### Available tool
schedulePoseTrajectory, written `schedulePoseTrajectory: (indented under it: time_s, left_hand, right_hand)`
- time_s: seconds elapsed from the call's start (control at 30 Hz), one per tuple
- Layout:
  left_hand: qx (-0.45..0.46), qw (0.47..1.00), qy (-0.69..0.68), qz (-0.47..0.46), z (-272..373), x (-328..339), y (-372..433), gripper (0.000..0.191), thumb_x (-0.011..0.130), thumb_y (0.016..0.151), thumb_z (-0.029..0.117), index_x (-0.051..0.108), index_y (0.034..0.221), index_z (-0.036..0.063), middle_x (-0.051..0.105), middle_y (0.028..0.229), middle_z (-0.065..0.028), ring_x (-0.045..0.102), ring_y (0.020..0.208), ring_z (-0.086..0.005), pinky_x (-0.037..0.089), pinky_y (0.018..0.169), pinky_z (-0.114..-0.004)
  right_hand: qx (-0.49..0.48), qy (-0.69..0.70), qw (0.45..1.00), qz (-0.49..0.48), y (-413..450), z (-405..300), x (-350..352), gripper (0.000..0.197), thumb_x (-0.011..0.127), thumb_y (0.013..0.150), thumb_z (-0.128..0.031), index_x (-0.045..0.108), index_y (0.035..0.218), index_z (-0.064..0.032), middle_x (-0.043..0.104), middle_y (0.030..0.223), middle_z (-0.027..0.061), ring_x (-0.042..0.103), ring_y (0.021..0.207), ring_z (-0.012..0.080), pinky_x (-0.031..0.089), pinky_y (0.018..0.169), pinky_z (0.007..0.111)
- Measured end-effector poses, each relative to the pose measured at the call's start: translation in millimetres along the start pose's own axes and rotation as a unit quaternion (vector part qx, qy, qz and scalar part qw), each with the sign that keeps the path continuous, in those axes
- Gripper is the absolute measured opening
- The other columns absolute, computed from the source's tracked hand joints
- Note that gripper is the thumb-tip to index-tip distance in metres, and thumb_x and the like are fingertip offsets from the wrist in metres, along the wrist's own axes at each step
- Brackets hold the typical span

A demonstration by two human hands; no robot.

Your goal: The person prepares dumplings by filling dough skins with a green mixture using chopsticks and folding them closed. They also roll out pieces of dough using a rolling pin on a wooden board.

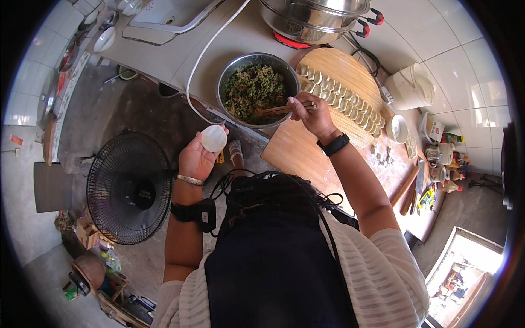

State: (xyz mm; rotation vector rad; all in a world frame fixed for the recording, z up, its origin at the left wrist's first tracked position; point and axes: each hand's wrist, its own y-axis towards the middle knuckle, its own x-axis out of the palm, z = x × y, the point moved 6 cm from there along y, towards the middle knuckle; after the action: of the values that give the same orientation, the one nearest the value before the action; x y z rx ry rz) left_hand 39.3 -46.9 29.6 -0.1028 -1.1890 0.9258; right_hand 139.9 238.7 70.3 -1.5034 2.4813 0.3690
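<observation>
On the upturned palm and fingers of my left hand (197, 160) lies a round dough wrapper (213, 138), left of the metal bowl. My right hand (310, 114) grips a pair of wooden chopsticks (279, 110), whose tips reach into the chopped green and brown filling (254, 88). That filling sits in a stainless steel bowl (294, 78) at the counter's edge. Rows of folded dumplings (342, 98) rest on a round bamboo mat (365, 74) to the right. Under my right forearm, a floured wooden board (295, 151) bears small dough pieces (381, 156).
A steel steamer pot (311, 24) stands behind the bowl. A white cable (192, 74) loops over the counter edge. A standing fan (129, 188) is at my left. To the right are a small white bowl (397, 128), a white bucket (410, 87), a rolling pin (405, 186) and a cleaver (420, 176).
</observation>
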Motion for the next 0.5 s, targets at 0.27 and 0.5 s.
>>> schedulePoseTrajectory:
  time_s: [0.27,0.5]
  left_hand:
    - [0.016,0.998,0.066,0.004,0,-7,-1,0.044,0.034,0.105,0.025,0.039,0.134,-0.0089,0.047,0.139,-0.0251,0.045,0.131,-0.0380,0.041,0.109,-0.045]
    - [0.017,0.997,0.068,0.032,5,-1,-4,0.047,0.032,0.105,0.026,0.039,0.135,-0.0089,0.051,0.136,-0.0222,0.050,0.127,-0.0352,0.042,0.106,-0.045]
  right_hand:
    - [0.039,0.053,0.997,-0.031,-2,13,16,0.024,0.064,0.095,-0.021,0.064,0.086,0.0017,0.063,0.067,0.0061,0.062,0.057,0.0115,0.050,0.053,0.025]
    - [0.074,0.165,0.984,0.002,4,19,10,0.031,0.058,0.098,-0.024,0.063,0.088,0.0052,0.065,0.071,0.0099,0.065,0.058,0.0155,0.053,0.054,0.027]
